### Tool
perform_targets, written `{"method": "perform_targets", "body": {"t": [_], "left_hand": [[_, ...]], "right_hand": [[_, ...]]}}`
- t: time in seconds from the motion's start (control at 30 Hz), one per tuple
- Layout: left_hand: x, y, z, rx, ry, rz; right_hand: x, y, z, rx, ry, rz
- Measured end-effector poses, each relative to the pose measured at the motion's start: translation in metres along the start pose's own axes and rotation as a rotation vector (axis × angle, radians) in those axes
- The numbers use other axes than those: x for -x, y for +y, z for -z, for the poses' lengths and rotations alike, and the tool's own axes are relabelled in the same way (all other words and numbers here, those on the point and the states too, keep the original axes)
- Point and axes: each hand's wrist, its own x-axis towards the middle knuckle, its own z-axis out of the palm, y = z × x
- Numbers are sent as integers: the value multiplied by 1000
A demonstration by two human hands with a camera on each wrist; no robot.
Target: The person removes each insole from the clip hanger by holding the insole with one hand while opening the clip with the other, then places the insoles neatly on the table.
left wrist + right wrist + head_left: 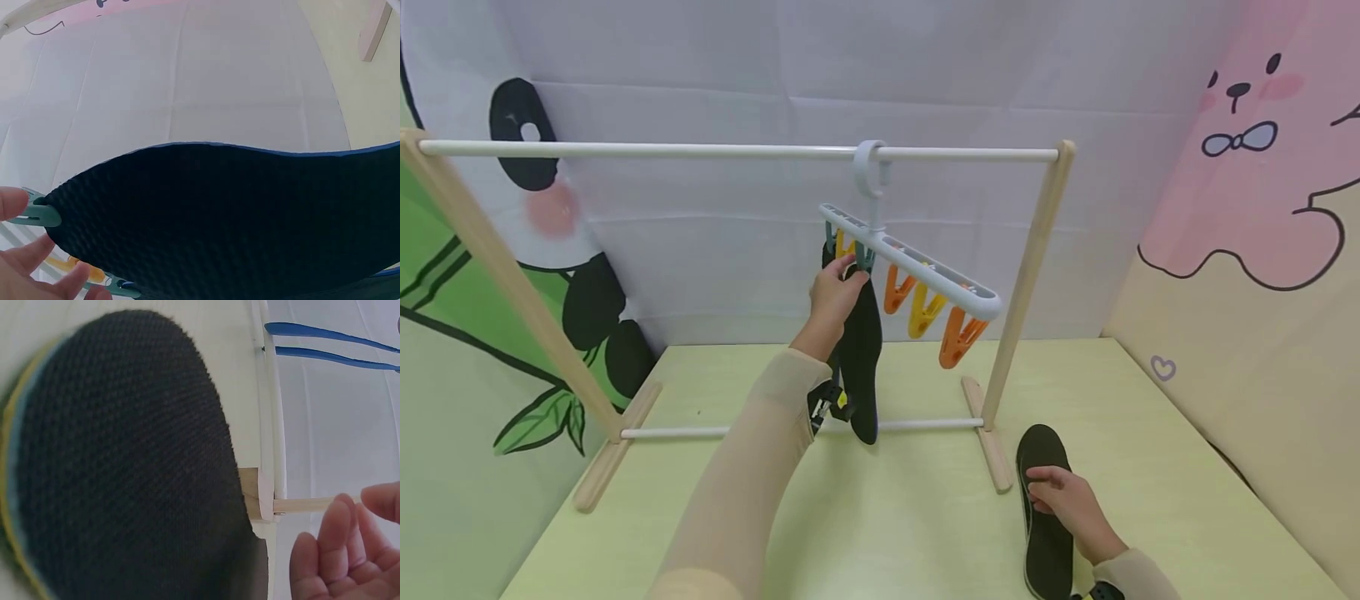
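Note:
A black insole (861, 358) hangs upright by its top end from a green clip (864, 256), on a light blue clip hanger (917, 265). My left hand (835, 296) is at that clip, the thumb on it and the fingers curled on its other side. The left wrist view shows the insole's dark textured face (219, 219) and blue edge beside the thumb. Behind it hangs a second insole, mostly hidden. My right hand (1067, 504) hovers with loosely bent fingers over another black insole (1047, 546) lying on the table, holding nothing.
The hanger hooks over the white top rail (700, 151) of a wooden rack. An orange clip (961, 337), a yellow clip (925, 310) and another orange clip (898, 289) hang from its near half. A rack foot (988, 437) stands left of the lying insole.

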Motion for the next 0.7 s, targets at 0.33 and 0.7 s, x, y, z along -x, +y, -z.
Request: {"method": "perform_targets", "body": {"t": [0.33, 0.7], "left_hand": [[-2, -6, -2, 13, -10, 0], [8, -6, -3, 56, -50, -1]], "right_hand": [[0, 0, -7, -12, -22, 34], [2, -5, -20, -58, -136, 117]]}}
